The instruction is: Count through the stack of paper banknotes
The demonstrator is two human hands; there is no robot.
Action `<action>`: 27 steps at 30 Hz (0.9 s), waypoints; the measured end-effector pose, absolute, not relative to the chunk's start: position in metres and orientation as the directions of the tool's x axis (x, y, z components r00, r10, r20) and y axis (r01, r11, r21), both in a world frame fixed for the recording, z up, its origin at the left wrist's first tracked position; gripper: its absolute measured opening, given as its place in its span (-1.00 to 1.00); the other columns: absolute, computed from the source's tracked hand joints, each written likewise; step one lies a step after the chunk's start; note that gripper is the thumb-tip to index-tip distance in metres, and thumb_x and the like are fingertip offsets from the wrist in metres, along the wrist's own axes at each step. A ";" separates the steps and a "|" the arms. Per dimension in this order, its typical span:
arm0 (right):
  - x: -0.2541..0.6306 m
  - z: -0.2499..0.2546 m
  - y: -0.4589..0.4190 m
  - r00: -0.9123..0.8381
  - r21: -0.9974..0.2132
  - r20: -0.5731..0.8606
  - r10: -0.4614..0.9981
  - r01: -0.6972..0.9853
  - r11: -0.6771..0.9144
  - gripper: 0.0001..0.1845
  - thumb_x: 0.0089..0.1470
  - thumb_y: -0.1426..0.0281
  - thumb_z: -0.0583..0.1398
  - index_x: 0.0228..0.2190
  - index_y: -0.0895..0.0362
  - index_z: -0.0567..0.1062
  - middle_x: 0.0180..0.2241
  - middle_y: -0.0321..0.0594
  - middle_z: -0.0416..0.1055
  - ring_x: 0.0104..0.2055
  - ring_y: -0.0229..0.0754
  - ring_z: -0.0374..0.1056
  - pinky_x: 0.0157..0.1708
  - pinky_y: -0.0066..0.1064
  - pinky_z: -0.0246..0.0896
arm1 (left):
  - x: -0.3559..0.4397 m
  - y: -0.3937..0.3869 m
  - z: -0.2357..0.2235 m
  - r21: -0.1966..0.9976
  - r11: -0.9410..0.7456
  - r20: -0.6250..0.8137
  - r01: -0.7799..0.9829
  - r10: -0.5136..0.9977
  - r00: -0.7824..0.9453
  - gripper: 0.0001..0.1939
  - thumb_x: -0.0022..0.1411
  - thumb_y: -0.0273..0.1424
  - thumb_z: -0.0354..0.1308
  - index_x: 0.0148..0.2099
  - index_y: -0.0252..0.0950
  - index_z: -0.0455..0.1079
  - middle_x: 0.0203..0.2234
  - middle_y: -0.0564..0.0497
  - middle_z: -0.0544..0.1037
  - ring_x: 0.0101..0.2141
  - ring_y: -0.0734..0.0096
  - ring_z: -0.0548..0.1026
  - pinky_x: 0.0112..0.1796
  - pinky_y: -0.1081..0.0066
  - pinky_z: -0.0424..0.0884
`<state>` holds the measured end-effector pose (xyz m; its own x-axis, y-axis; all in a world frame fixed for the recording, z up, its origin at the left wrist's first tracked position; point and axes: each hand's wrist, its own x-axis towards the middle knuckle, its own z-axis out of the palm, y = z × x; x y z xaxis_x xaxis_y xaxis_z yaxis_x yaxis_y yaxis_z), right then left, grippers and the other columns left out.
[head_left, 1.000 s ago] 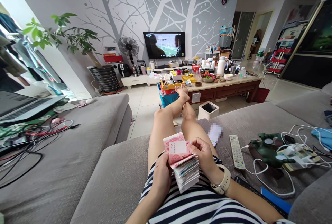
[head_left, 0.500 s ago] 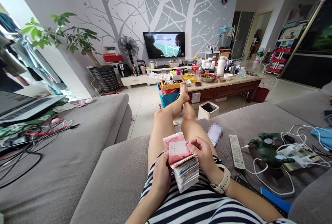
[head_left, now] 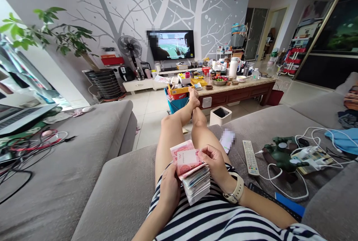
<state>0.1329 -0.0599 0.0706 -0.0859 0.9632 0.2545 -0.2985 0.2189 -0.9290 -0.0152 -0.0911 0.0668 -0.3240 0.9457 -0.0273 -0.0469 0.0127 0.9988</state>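
Observation:
A thick stack of banknotes [head_left: 196, 183] rests above my lap, its layered edges facing me. Red notes lie on top, with a pale banded face showing, and one red note [head_left: 181, 147] sticks out at the far left. My left hand [head_left: 169, 185] is closed around the left side of the stack; its fingertips are partly hidden beneath. At the upper right, my right hand [head_left: 214, 161] pinches the edge of the top red note between thumb and fingers. A pale watch [head_left: 236, 192] circles my right wrist.
Right of my legs lie a phone [head_left: 227, 140], a remote control [head_left: 250, 158] and a dark green figure [head_left: 282, 155] among white cables. A tangle of cables [head_left: 30, 151] and a laptop [head_left: 25, 118] are on the left sofa section. A white bin [head_left: 220, 115] stands before the coffee table [head_left: 235, 91].
The whole view has shifted a little, so the room and hands appear further left. Both hands keep nearly the same hold on the banknotes.

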 end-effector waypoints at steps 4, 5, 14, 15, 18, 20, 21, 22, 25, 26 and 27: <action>0.133 0.073 -0.060 -0.074 -0.933 0.249 0.966 -0.284 0.219 -0.81 -0.01 0.29 0.23 -0.51 0.16 0.43 -0.53 -0.31 0.35 -0.48 -0.28 0.21 -0.46 -0.46 0.15 | -0.016 -0.092 0.074 0.992 0.002 0.037 0.125 0.951 -0.308 -0.74 0.03 -0.28 -0.01 -0.50 -0.25 0.47 -0.45 -0.02 0.57 -0.37 0.25 0.43 -0.28 0.36 0.34; 0.133 0.073 -0.059 -0.073 -0.933 0.248 0.966 -0.286 0.218 -0.81 -0.01 0.28 0.23 -0.51 0.16 0.44 -0.53 -0.31 0.36 -0.48 -0.28 0.22 -0.46 -0.46 0.15 | -0.015 -0.093 0.077 0.987 0.005 0.046 0.163 0.950 -0.309 -0.76 0.02 -0.30 0.00 -0.50 -0.24 0.47 -0.46 -0.01 0.56 -0.37 0.25 0.43 -0.27 0.37 0.33; 0.134 0.073 -0.059 -0.077 -0.928 0.256 0.964 -0.300 0.222 -0.78 -0.02 0.24 0.23 -0.49 0.15 0.45 -0.51 -0.29 0.39 -0.46 -0.27 0.25 -0.45 -0.47 0.18 | -0.009 -0.096 0.091 0.968 0.041 0.043 0.247 0.945 -0.325 -0.86 -0.06 -0.37 0.05 -0.53 -0.20 0.43 -0.51 -0.03 0.55 -0.33 0.18 0.45 -0.27 0.37 0.34; 0.134 0.073 -0.059 -0.077 -0.928 0.259 0.963 -0.297 0.226 -0.79 -0.01 0.25 0.23 -0.49 0.15 0.45 -0.51 -0.29 0.39 -0.46 -0.27 0.25 -0.46 -0.47 0.18 | -0.009 -0.096 0.091 0.965 0.033 0.055 0.258 0.943 -0.327 -0.87 -0.08 -0.37 0.06 -0.52 -0.20 0.44 -0.50 -0.03 0.55 -0.31 0.17 0.45 -0.26 0.37 0.34; 0.135 0.073 -0.059 -0.087 -0.930 0.270 0.959 -0.282 0.236 -0.78 0.00 0.24 0.23 -0.49 0.15 0.46 -0.50 -0.28 0.41 -0.46 -0.27 0.26 -0.45 -0.47 0.17 | -0.008 -0.096 0.092 0.969 0.061 0.026 0.239 0.939 -0.344 -0.87 -0.10 -0.37 0.07 -0.51 -0.21 0.45 -0.49 -0.03 0.57 -0.31 0.17 0.46 -0.27 0.36 0.34; 0.135 0.074 -0.062 -0.099 -0.932 0.280 0.955 -0.267 0.246 -0.78 0.01 0.23 0.22 -0.48 0.15 0.47 -0.50 -0.28 0.41 -0.46 -0.27 0.27 -0.45 -0.47 0.17 | -0.007 -0.096 0.096 0.971 0.101 -0.020 0.214 0.937 -0.350 -0.86 -0.10 -0.36 0.08 -0.52 -0.22 0.46 -0.49 -0.03 0.58 -0.32 0.16 0.46 -0.29 0.36 0.34; 0.135 0.075 -0.064 -0.104 -0.932 0.288 0.952 -0.259 0.254 -0.77 0.01 0.23 0.22 -0.48 0.15 0.47 -0.50 -0.29 0.41 -0.47 -0.28 0.26 -0.45 -0.47 0.16 | -0.007 -0.096 0.097 0.971 0.110 -0.031 0.212 0.938 -0.345 -0.86 -0.11 -0.35 0.09 -0.52 -0.22 0.47 -0.47 -0.04 0.58 -0.32 0.16 0.47 -0.29 0.35 0.35; 0.135 0.077 -0.066 -0.111 -0.931 0.298 0.948 -0.253 0.263 -0.77 0.02 0.23 0.23 -0.47 0.15 0.48 -0.51 -0.29 0.41 -0.48 -0.28 0.26 -0.45 -0.47 0.15 | -0.007 -0.096 0.098 0.970 0.111 -0.030 0.217 0.939 -0.343 -0.86 -0.13 -0.34 0.11 -0.50 -0.21 0.48 -0.46 -0.04 0.59 -0.30 0.15 0.47 -0.28 0.35 0.35; 0.141 0.077 -0.067 -0.219 -0.921 0.343 0.913 -0.270 0.282 -0.71 0.04 0.17 0.21 -0.48 0.15 0.50 -0.53 -0.27 0.41 -0.50 -0.28 0.25 -0.46 -0.45 0.14 | -0.010 -0.095 0.094 0.965 0.103 -0.007 0.240 0.929 -0.369 -0.82 -0.16 -0.29 0.16 -0.44 -0.21 0.51 -0.42 -0.03 0.61 -0.25 0.11 0.47 -0.25 0.33 0.36; 0.147 0.074 -0.063 -0.263 -0.919 0.355 0.897 -0.275 0.283 -0.65 0.07 0.13 0.17 -0.49 0.15 0.50 -0.53 -0.25 0.42 -0.52 -0.28 0.24 -0.47 -0.44 0.13 | -0.011 -0.095 0.091 0.968 0.106 -0.010 0.228 0.922 -0.387 -0.80 -0.12 -0.26 0.14 -0.42 -0.21 0.51 -0.42 -0.02 0.61 -0.25 0.11 0.48 -0.25 0.33 0.36; 0.156 0.070 -0.056 -0.311 -0.922 0.358 0.881 -0.266 0.280 -0.57 0.10 0.08 0.11 -0.51 0.16 0.50 -0.54 -0.22 0.43 -0.54 -0.28 0.22 -0.49 -0.43 0.12 | -0.011 -0.094 0.087 0.973 0.110 -0.021 0.204 0.918 -0.395 -0.77 -0.07 -0.22 0.11 -0.42 -0.22 0.51 -0.43 -0.01 0.61 -0.26 0.13 0.48 -0.25 0.32 0.37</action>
